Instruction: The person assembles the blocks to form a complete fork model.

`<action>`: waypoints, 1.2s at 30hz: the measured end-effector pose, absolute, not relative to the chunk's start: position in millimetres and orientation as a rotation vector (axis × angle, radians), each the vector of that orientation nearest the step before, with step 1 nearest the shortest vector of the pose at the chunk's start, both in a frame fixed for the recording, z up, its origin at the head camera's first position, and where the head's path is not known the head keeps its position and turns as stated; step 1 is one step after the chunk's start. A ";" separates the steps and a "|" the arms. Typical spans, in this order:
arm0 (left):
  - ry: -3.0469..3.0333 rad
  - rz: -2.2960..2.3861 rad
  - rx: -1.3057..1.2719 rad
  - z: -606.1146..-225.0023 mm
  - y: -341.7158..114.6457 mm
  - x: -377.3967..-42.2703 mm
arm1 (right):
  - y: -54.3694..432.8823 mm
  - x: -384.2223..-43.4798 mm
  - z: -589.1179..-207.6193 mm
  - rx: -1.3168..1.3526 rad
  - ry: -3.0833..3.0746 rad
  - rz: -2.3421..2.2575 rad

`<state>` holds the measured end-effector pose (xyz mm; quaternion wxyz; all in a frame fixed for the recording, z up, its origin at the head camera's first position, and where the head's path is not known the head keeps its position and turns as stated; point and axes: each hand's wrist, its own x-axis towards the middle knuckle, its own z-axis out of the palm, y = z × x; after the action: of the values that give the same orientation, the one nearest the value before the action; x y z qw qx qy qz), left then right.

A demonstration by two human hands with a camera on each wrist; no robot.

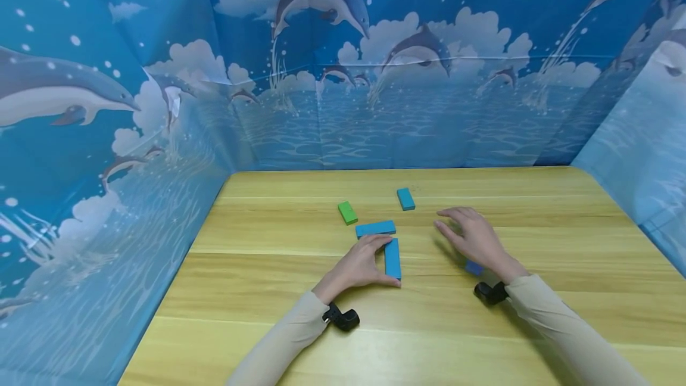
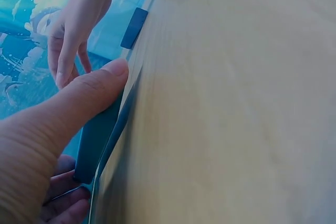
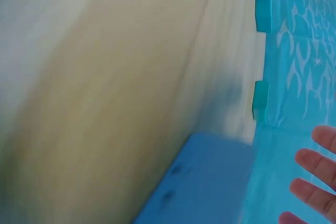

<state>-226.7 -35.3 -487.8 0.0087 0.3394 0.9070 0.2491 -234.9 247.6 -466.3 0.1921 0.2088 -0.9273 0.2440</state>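
My left hand (image 1: 360, 264) holds a long blue block (image 1: 393, 260) lengthwise, thumb at its near end and fingers at its far end. Just beyond it, another long blue block (image 1: 375, 229) lies crosswise, close to the fingertips. In the left wrist view the thumb (image 2: 97, 87) sits at one end of the held block (image 2: 97, 142). My right hand (image 1: 474, 240) is raised over the table, fingers apart and holding nothing. Partly hidden under it is a darker blue block (image 1: 474, 267), which looms large in the right wrist view (image 3: 205, 182).
Farther back on the wooden table (image 1: 268, 290) lie a short green block (image 1: 348, 212) and a short blue block (image 1: 405, 199). A dolphin-printed sheet (image 1: 429, 118) hangs behind and along both sides. Each wrist wears a black camera (image 1: 343, 317).
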 end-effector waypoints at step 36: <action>2.832 0.789 1.087 -493.3 -38.9 -222.0 | 185.8 -284.5 -469.7 0.849 -2.851 1.014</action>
<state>-222.0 -38.9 -493.3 0.0038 0.3469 0.9035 0.2516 -284.5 185.8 -469.7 -0.0006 0.2701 -0.9072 0.3225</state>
